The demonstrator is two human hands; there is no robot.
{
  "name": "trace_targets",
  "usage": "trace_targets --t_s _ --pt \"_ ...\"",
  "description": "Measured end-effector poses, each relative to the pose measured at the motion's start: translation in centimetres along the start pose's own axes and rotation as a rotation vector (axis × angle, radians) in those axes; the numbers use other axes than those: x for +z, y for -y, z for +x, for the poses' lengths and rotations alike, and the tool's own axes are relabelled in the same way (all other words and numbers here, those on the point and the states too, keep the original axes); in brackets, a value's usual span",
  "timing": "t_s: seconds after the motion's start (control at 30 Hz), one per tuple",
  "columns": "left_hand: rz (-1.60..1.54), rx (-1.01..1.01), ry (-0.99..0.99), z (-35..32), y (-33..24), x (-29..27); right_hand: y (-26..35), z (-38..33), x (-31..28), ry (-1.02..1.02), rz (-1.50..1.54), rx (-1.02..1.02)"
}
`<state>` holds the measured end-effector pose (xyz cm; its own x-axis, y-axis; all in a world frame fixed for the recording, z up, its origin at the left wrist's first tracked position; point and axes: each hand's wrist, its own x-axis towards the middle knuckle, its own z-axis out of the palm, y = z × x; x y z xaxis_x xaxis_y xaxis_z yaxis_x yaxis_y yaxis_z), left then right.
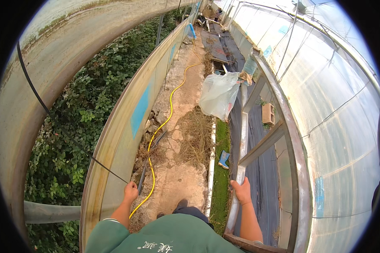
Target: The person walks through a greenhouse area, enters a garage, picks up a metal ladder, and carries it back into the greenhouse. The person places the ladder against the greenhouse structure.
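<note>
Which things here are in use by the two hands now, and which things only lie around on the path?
In hand:
- black cord, gripped by the left hand
- grey metal frame rail, gripped by the right hand

Lying about:
- yellow hose on the concrete path
- blue boot on the grass strip
- clear plastic bag hanging from the frame

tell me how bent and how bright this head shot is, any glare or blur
Head view: strong fisheye bend with a black rim, so the plastic wall by the left hand and the metal frame under the right hand curve; soft daylight with no hard shadows; the film roof at right is washed pale; the centre is sharp and the far end too small to read.
</note>
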<state>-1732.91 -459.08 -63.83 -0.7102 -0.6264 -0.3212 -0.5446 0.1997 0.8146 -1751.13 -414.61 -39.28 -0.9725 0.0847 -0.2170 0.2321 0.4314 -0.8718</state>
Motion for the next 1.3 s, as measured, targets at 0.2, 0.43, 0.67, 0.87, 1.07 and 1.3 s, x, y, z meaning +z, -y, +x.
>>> trace_targets --t_s 0.2,0.43,0.67,0.87,1.07,1.3 --pt "0.113 -0.056 -0.077 12.1 -4.5 5.5 2.4 17.2 3.7 -0.007 0.04 -0.002" --pt "0.116 -0.164 -0.146 23.3 -11.5 10.5 10.2 37.6 4.7 -0.057 0.011 -0.062" --pt "0.055 -0.219 -0.068 40.0 -22.6 16.4 17.2 55.3 7.8 -0.019 0.044 -0.07" --pt "0.19 -0.167 0.002 59.9 -30.7 21.2 21.3 72.2 15.3 -0.037 -0.033 -0.119" --pt "0.208 -0.052 -0.006 79.1 -39.6 24.0 31.0 85.2 19.7 -0.078 -0.112 -0.064" --pt "0.043 0.139 -0.039 99.6 -50.4 28.3 36.3 102.5 23.9 -0.132 -0.146 -0.188"
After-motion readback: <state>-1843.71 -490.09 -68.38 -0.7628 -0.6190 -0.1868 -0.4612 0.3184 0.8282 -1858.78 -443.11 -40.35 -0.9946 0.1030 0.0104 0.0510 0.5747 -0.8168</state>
